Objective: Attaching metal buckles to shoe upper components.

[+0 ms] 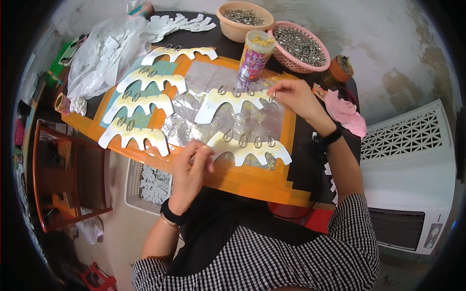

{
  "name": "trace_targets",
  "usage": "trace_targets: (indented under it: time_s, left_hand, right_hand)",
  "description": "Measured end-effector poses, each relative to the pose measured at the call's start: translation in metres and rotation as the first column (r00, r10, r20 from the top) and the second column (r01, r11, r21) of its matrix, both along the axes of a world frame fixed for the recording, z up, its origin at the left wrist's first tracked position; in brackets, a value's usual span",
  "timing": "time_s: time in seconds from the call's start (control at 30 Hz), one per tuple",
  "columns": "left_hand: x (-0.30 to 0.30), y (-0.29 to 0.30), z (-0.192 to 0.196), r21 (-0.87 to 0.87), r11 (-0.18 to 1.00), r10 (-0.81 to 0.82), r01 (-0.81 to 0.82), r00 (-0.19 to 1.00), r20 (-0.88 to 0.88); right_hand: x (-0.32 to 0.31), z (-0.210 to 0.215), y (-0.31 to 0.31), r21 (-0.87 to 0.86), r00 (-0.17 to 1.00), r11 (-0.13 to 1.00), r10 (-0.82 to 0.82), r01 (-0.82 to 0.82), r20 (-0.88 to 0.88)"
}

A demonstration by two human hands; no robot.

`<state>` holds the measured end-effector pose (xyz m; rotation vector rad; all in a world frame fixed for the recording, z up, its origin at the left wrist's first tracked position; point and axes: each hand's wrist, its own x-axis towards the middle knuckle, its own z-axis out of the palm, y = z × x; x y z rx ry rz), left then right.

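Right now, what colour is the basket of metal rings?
Pink basket, clearest in the head view.

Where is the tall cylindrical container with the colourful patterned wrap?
In the head view, the container stands upright at the table's far edge, between the tan bowl and pink basket.

Past your work you have a round tan plastic bowl [244,22] of metal rings beside a pink plastic basket [301,46] of the same; a crumpled clear plastic bag [104,53] at the bench's far left; a white slatted appliance [412,179] to your right; a brown wooden chair [68,179] to your left.
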<state>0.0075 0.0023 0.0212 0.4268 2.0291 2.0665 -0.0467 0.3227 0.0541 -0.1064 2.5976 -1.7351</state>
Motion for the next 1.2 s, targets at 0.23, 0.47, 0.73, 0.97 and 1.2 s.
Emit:
trace_targets:
  time_s: [0.23,0.47,0.73,0.97,1.2]
  left_hand:
    - [-0.006,-0.015,-0.031,-0.051,0.972,0.220,-0.228,0.967,-0.133]
    - [-0.008,-0.017,-0.031,-0.087,0.973,0.200,-0.213,0.970,-0.138]
    - [-0.009,-0.018,-0.031,-0.093,0.973,0.193,-0.212,0.965,-0.176]
    - [-0.009,-0.018,-0.033,-0.068,0.976,0.193,-0.207,0.967,-0.168]
    - [-0.009,-0.019,-0.034,-0.073,0.980,0.170,-0.188,0.965,-0.199]
  right_hand:
    - [-0.050,-0.014,0.035,0.294,0.996,0.953,0.048,-0.070,0.081]
    - [-0.060,-0.010,0.024,0.521,0.981,0.831,0.157,-0.195,0.117]
    - [-0.064,-0.013,0.017,0.601,0.979,0.776,0.197,-0.191,0.057]
    - [-0.058,-0.017,0.012,0.497,0.996,0.865,0.084,-0.070,-0.005]
    - [-0.050,-0.029,0.020,0.466,0.990,0.883,0.115,-0.062,-0.085]
